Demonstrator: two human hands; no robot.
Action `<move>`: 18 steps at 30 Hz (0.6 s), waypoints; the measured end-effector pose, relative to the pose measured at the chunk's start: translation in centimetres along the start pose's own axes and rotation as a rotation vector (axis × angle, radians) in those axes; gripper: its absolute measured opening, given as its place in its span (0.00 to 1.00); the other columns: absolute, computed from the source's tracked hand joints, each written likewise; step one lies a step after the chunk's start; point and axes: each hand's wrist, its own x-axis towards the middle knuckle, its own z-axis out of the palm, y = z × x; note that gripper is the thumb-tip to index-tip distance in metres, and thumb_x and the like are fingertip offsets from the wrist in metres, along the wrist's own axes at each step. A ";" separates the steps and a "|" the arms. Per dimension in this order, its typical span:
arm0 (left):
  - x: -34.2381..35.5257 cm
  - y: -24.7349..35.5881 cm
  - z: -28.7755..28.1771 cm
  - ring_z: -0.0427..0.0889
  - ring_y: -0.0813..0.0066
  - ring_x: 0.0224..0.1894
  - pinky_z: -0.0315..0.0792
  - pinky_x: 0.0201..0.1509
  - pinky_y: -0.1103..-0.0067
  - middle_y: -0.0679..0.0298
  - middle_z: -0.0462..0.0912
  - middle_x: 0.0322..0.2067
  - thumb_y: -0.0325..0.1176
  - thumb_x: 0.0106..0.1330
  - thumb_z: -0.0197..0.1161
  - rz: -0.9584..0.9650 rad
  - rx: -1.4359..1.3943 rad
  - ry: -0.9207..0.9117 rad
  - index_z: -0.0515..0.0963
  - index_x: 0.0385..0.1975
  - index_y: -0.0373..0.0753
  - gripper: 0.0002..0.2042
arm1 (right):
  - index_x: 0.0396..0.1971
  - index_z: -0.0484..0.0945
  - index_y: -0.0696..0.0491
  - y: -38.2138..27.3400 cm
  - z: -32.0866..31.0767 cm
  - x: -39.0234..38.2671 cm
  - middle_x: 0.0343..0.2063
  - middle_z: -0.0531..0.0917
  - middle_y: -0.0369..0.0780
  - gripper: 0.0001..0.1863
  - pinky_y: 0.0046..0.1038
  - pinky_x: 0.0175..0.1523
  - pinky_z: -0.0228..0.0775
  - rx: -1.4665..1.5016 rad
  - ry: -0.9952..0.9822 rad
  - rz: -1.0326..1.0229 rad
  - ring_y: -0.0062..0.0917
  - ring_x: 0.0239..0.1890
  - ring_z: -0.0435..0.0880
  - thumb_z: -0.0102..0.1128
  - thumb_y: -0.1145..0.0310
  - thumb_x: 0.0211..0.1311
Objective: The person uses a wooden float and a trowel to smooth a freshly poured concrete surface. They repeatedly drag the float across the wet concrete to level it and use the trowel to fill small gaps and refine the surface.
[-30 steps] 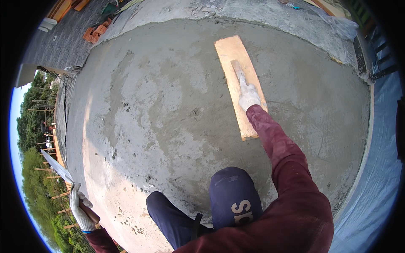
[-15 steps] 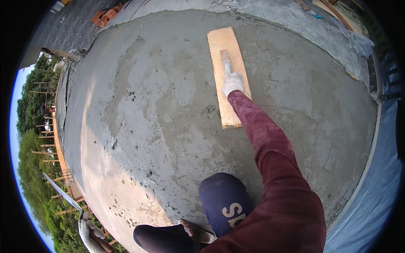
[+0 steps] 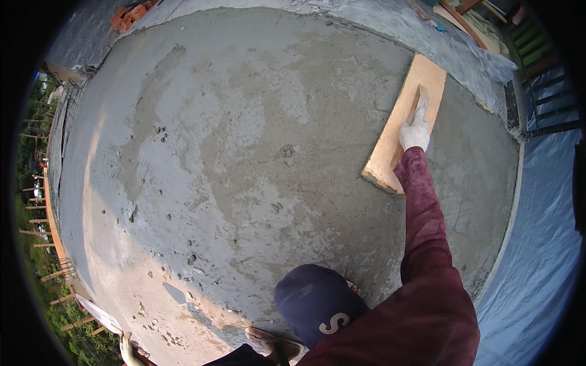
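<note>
A long wooden float point(image 3: 394, 125) is being held over the grey cement surface point(image 3: 244, 122) by the gloved right hand point(image 3: 414, 134); its bar handle point(image 3: 422, 93) is being clasped between the curled fingers and the palm, while the index finger is being laid forward along the bar. The board is being aligned at a slant beneath this grip, its far end being pointed ahead and to the right, its near end back and to the left; whether its whole face is being pressed to the cement cannot be told. Behind the grip, the forearm is being covered by a maroon sleeve point(image 3: 424, 213), and farther back to the left a knee in dark blue cloth point(image 3: 320, 302) is being bent over the surface. To the right of the grip, a blue sheet point(image 3: 549, 207) is being spread along the cement's edge. Well to the left and back, a trowel point(image 3: 101, 314) is being gripped by the gloved left hand point(image 3: 129, 351), its pale blade being angled forward and left from the closed fingers, its handle being hidden. Between the two grips, small dark lumps point(image 3: 192, 259) are being scattered over the cement
</note>
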 end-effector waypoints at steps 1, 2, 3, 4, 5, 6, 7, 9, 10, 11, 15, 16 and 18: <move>0.1 -1.3 -1.3 0.76 0.76 0.26 0.69 0.26 0.80 0.66 0.81 0.31 0.43 0.73 0.62 -0.072 -0.022 0.003 0.81 0.44 0.36 0.15 | 0.82 0.41 0.37 0.8 0.9 2.3 0.50 0.84 0.61 0.51 0.50 0.55 0.79 -0.008 -0.013 0.090 0.56 0.48 0.87 0.60 0.67 0.63; 0.0 -3.9 -3.5 0.76 0.76 0.25 0.68 0.25 0.80 0.66 0.80 0.30 0.43 0.73 0.62 -0.141 -0.061 0.020 0.81 0.41 0.38 0.13 | 0.77 0.54 0.52 0.4 1.4 3.3 0.53 0.82 0.60 0.43 0.47 0.58 0.78 0.039 -0.107 0.175 0.54 0.53 0.86 0.59 0.70 0.62; 0.2 -7.5 -6.5 0.77 0.75 0.26 0.68 0.26 0.79 0.66 0.81 0.31 0.43 0.73 0.62 -0.177 -0.048 0.077 0.82 0.42 0.39 0.13 | 0.76 0.54 0.54 -1.9 1.8 3.3 0.53 0.82 0.60 0.42 0.46 0.59 0.79 0.082 -0.110 0.196 0.54 0.53 0.86 0.60 0.70 0.62; 0.4 -9.9 -9.0 0.77 0.74 0.27 0.69 0.27 0.78 0.65 0.81 0.31 0.43 0.73 0.61 -0.215 -0.018 0.129 0.82 0.43 0.39 0.13 | 0.75 0.55 0.56 -4.0 2.4 2.3 0.53 0.82 0.60 0.42 0.45 0.59 0.79 0.112 -0.124 0.228 0.53 0.53 0.86 0.60 0.69 0.61; -0.7 -10.5 -8.7 0.77 0.74 0.27 0.68 0.27 0.78 0.66 0.81 0.31 0.42 0.73 0.61 -0.240 -0.068 0.175 0.81 0.43 0.39 0.12 | 0.75 0.55 0.58 -5.1 3.8 2.4 0.53 0.81 0.60 0.42 0.44 0.59 0.79 0.102 -0.112 0.209 0.52 0.54 0.85 0.61 0.69 0.61; -2.2 -10.1 -7.6 0.76 0.75 0.26 0.66 0.26 0.78 0.66 0.81 0.31 0.42 0.73 0.62 -0.230 -0.101 0.198 0.81 0.43 0.40 0.12 | 0.75 0.56 0.60 -7.2 5.3 3.3 0.54 0.81 0.60 0.43 0.43 0.59 0.79 0.105 -0.092 0.186 0.51 0.55 0.85 0.62 0.68 0.60; -3.7 -9.5 -6.3 0.75 0.76 0.26 0.65 0.25 0.78 0.67 0.80 0.31 0.43 0.72 0.62 -0.221 -0.135 0.224 0.81 0.43 0.40 0.12 | 0.73 0.56 0.62 -8.9 6.7 3.7 0.55 0.79 0.61 0.44 0.42 0.60 0.79 0.107 -0.111 0.166 0.50 0.57 0.84 0.65 0.67 0.58; -5.5 -9.6 -6.6 0.72 0.80 0.21 0.61 0.21 0.80 0.69 0.78 0.27 0.45 0.70 0.64 -0.183 -0.226 0.342 0.81 0.39 0.43 0.12 | 0.73 0.57 0.61 -14.5 8.8 1.9 0.56 0.78 0.61 0.44 0.42 0.61 0.78 0.216 -0.157 0.137 0.50 0.57 0.83 0.66 0.68 0.57; -6.3 -9.8 -7.5 0.72 0.80 0.20 0.62 0.20 0.81 0.70 0.78 0.25 0.45 0.70 0.64 -0.232 -0.236 0.341 0.81 0.37 0.44 0.12 | 0.74 0.54 0.62 -16.7 9.4 1.1 0.55 0.79 0.61 0.46 0.42 0.60 0.78 0.220 -0.169 0.098 0.51 0.56 0.84 0.65 0.68 0.57; -7.1 -9.9 -8.2 0.72 0.81 0.19 0.62 0.19 0.81 0.70 0.78 0.24 0.46 0.70 0.64 -0.278 -0.254 0.335 0.81 0.36 0.44 0.12 | 0.75 0.52 0.63 -18.8 10.0 0.7 0.53 0.80 0.61 0.48 0.42 0.60 0.79 0.229 -0.172 0.060 0.52 0.55 0.84 0.65 0.68 0.56; -10.9 -8.4 -10.0 0.70 0.80 0.15 0.61 0.15 0.82 0.71 0.77 0.21 0.47 0.69 0.64 -0.362 -0.183 0.339 0.80 0.31 0.46 0.12 | 0.80 0.41 0.53 -24.4 11.5 1.1 0.53 0.81 0.60 0.52 0.45 0.61 0.78 0.227 -0.250 -0.189 0.53 0.56 0.84 0.61 0.72 0.58; -11.7 -9.3 -11.3 0.70 0.80 0.15 0.60 0.15 0.82 0.71 0.77 0.21 0.48 0.69 0.64 -0.358 -0.193 0.380 0.81 0.32 0.46 0.12 | 0.81 0.39 0.50 -26.3 10.7 0.5 0.53 0.82 0.60 0.54 0.46 0.61 0.78 0.211 -0.283 -0.272 0.53 0.57 0.84 0.60 0.73 0.58; -12.7 -9.9 -11.9 0.71 0.77 0.16 0.63 0.16 0.80 0.70 0.77 0.21 0.49 0.70 0.62 -0.316 -0.154 0.381 0.82 0.35 0.44 0.14 | 0.82 0.28 0.40 -29.3 9.5 -0.8 0.55 0.80 0.60 0.59 0.44 0.59 0.79 0.177 -0.458 -0.541 0.50 0.54 0.86 0.60 0.78 0.61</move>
